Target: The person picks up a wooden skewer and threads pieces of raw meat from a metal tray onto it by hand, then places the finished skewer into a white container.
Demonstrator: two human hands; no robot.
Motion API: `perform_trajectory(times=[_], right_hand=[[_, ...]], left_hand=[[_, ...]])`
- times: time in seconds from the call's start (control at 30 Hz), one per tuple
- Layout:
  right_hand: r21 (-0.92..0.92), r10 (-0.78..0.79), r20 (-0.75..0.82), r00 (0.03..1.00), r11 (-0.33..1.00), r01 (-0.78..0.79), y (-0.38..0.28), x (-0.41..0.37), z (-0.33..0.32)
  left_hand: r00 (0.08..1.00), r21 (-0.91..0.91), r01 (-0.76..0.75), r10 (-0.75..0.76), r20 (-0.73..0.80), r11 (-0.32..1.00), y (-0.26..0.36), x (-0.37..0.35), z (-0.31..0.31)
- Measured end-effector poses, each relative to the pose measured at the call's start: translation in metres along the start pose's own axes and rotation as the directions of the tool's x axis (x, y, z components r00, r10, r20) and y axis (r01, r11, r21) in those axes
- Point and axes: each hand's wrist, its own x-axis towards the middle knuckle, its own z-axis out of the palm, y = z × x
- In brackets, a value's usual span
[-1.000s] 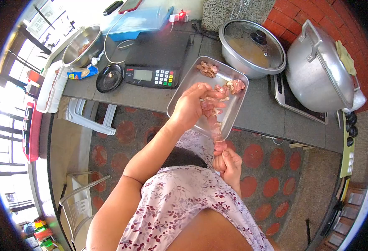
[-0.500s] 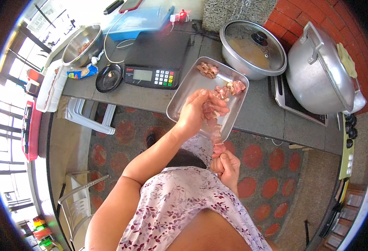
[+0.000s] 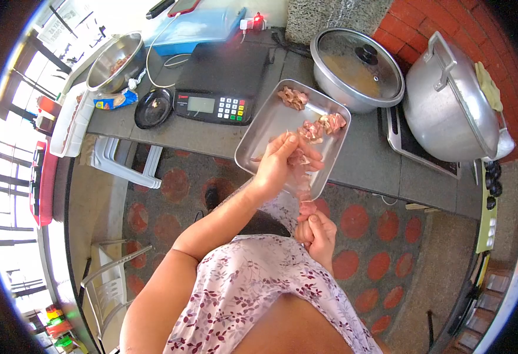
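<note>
Raw meat pieces [image 3: 301,180] hang in a narrow row between my hands, strung like a meat skewer; no stick is plainly visible. My right hand [image 3: 318,234] is a closed fist around the near end, close to my floral top. Over the metal tray [image 3: 259,127], my left hand [image 3: 282,160] has its thumb and fingers closed about the meat at the far end of the row. Inside the tray, a brownish heap of meat [image 3: 292,98] lies at the far left corner and pinker meat pieces [image 3: 324,127] lie at the right, just beyond my left fingers.
Left of the tray stands a digital scale [image 3: 214,85], with a small black dish [image 3: 154,108] and a steel bowl [image 3: 116,64] farther left. A glass-lidded pot [image 3: 358,71] and a large aluminium pot [image 3: 450,97] crowd the right side. A white chair [image 3: 108,289] is on the floor at left.
My left thumb has come down toward the fingers, and the left hand has shifted slightly nearer to me. My right hand keeps its grip almost in place.
</note>
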Motion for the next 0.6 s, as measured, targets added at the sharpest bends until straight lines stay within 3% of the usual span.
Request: perform_trajectory(times=[0.13, 0.2, 0.27, 0.33, 0.4, 0.53, 0.6], right_hand=[[-0.005, -0.018, 0.011, 1.0, 1.0, 0.018, 0.0, 0.002, 0.002], [-0.012, -0.015, 0.016, 1.0, 1.0, 0.015, -0.002, 0.004, 0.002], [-0.023, -0.011, 0.004, 1.0, 1.0, 0.011, -0.003, 0.01, 0.0], [-0.036, -0.013, -0.01, 1.0, 0.999, 0.012, -0.006, 0.015, -0.004], [-0.267, 0.037, 0.033, 0.999, 0.963, -0.027, -0.011, 0.022, -0.007], [-0.353, 0.02, 0.078, 0.997, 0.935, 0.009, -0.023, 0.031, -0.01], [-0.532, -0.093, 0.072, 0.993, 0.839, 0.117, -0.038, 0.034, -0.016]], left_hand=[[0.999, -0.082, 0.042, -0.044, -0.029, 0.996, -0.001, -0.002, 0.001], [0.991, -0.01, 0.13, -0.13, -0.007, 0.991, 0.002, 0.002, -0.006], [0.975, -0.069, 0.217, -0.22, -0.029, 0.974, 0.012, 0.005, -0.003], [0.966, -0.074, 0.256, -0.254, 0.042, 0.964, 0.021, 0.011, -0.008], [0.981, -0.015, 0.191, -0.191, 0.041, 0.981, 0.025, 0.014, -0.012], [0.992, 0.014, 0.12, -0.119, -0.036, 0.993, 0.042, 0.022, -0.017], [0.995, -0.077, 0.091, -0.094, -0.043, 0.993, 0.053, 0.027, -0.023]])
